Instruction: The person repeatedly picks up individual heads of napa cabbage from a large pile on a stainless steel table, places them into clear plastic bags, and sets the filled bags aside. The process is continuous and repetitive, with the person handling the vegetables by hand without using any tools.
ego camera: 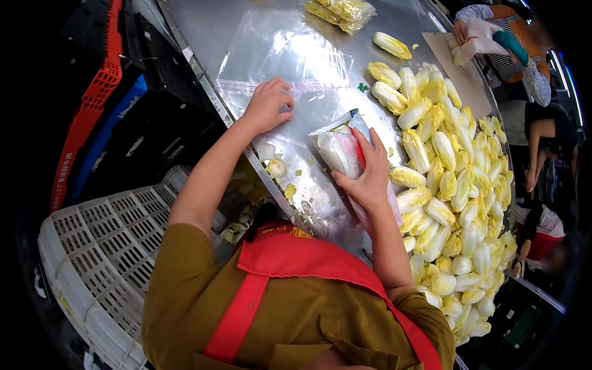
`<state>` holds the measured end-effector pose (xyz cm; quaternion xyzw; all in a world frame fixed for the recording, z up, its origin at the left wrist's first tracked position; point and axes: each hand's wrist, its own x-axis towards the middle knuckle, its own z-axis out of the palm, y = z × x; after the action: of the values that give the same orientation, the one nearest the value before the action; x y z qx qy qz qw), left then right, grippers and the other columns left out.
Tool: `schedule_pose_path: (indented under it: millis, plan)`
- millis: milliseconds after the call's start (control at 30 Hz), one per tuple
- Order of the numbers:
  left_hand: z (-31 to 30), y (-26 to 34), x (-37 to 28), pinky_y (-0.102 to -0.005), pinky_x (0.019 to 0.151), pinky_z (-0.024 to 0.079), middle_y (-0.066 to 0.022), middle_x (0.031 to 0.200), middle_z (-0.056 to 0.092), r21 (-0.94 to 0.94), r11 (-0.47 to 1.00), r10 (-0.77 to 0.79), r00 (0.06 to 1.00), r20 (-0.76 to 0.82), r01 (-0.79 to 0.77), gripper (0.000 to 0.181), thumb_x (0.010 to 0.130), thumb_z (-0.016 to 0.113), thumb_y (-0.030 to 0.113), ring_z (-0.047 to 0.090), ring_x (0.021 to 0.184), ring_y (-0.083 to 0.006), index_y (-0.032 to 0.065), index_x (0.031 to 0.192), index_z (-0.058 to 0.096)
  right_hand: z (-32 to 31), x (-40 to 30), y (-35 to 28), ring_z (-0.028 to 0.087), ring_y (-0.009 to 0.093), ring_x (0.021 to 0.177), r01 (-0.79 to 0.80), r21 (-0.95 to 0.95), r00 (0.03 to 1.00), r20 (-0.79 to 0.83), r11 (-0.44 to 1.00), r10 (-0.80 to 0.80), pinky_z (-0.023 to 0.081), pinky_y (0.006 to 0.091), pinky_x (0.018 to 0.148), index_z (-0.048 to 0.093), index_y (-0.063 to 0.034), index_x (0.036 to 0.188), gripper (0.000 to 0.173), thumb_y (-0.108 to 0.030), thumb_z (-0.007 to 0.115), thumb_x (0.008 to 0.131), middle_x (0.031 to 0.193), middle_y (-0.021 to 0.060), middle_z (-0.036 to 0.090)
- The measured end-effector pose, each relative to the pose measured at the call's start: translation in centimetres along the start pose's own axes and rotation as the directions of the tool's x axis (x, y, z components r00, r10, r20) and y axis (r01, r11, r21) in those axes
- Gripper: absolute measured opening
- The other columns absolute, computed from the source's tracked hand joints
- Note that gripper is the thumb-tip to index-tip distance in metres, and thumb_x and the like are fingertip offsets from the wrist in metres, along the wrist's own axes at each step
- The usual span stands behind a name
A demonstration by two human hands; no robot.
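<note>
My left hand (268,107) is over the steel table (319,194), its fingers curled above the near edge of clear plastic zip bags (286,60) that lie flat; whether it touches them I cannot tell. My right hand (370,178) is closed around a rolled, printed plastic package (340,150) with white, red and pinkish parts; its contents are mostly hidden. Just right of that hand lies a large heap of small yellow-and-white napa cabbages (444,148). Beyond the flat bags are filled clear bags of cabbage (342,11), and a single napa cabbage (391,45) lies near them.
Leaf scraps (290,190) and water lie along the table's near edge. A white slatted plastic basket (106,249) stands at lower left, with black, red and blue crates (104,69) beyond. Cardboard (458,69) lies at upper right; several people stand across the table.
</note>
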<state>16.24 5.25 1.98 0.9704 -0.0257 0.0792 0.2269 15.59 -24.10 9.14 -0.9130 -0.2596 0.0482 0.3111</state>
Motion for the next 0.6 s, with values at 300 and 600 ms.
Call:
schedule_pose_path:
  millis: [300, 600]
  plan:
    - [1.6, -0.2, 0.5, -0.0438, 0.105, 0.031, -0.0070, 0.130, 0.052, -0.026, 0.999, 0.041, 0.997, 0.068, -0.040, 0.016, 0.075, 0.074, 0.021, 0.041, 0.130, -0.0283, 0.0121, 0.083, 0.063, 4.0, -1.0, -0.8, 0.034, 0.040, 0.133, 0.101, 0.031, 0.966, 0.238, 0.994, -0.105, 0.029, 0.0489, 0.108, 0.045, -0.0229, 0.142, 0.094, -0.032, 0.082, 0.055, 0.146, 0.0221, 0.034]
    - [0.5, -1.9, -0.4, -0.0431, 0.104, 0.032, -0.0065, 0.131, 0.052, -0.057, 0.994, 0.101, 0.983, 0.153, -0.093, 0.011, 0.078, 0.070, 0.017, 0.041, 0.130, -0.0265, 0.0120, 0.084, 0.063, 4.4, -1.6, -0.3, 0.033, 0.038, 0.134, 0.130, -0.081, 0.970, 0.219, 0.988, -0.110, 0.030, 0.0501, 0.106, 0.045, -0.0243, 0.141, 0.095, -0.032, 0.083, 0.055, 0.148, 0.0202, 0.033]
